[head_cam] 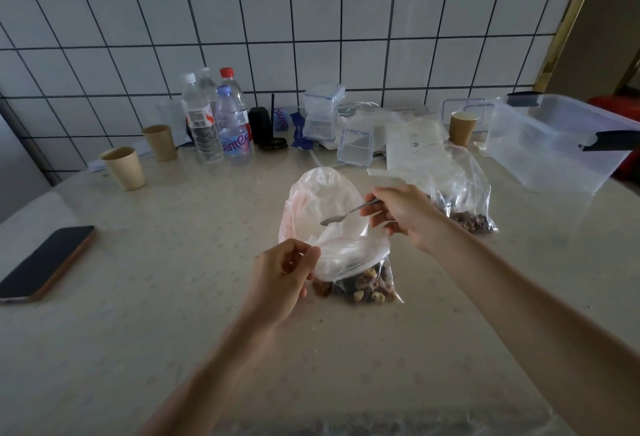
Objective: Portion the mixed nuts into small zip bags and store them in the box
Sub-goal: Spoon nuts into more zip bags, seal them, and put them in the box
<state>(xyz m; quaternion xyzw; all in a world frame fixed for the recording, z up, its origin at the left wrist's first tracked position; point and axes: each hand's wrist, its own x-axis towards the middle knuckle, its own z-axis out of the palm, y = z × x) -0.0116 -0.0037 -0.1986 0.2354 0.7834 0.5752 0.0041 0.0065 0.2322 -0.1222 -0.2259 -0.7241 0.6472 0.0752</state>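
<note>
While the left hand [282, 271] pinches its rim open, the clear zip bag [332, 228] stands mid-table, mixed nuts [360, 286] pooled at its bottom; the right hand [401, 214] grips a spoon [343, 214] inside.

Brown nuts [360, 288] in clear bag [325, 214], silver spoon [346, 214], beige speckled table [173, 297], black phone [45, 262].

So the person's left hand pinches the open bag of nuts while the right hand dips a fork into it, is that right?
Not quite. The head view shows the right hand holding a small spoon, not a fork. The rest stands: the left hand pinches the edge of the open bag of nuts, and the spoon's bowl is at its mouth.
</note>
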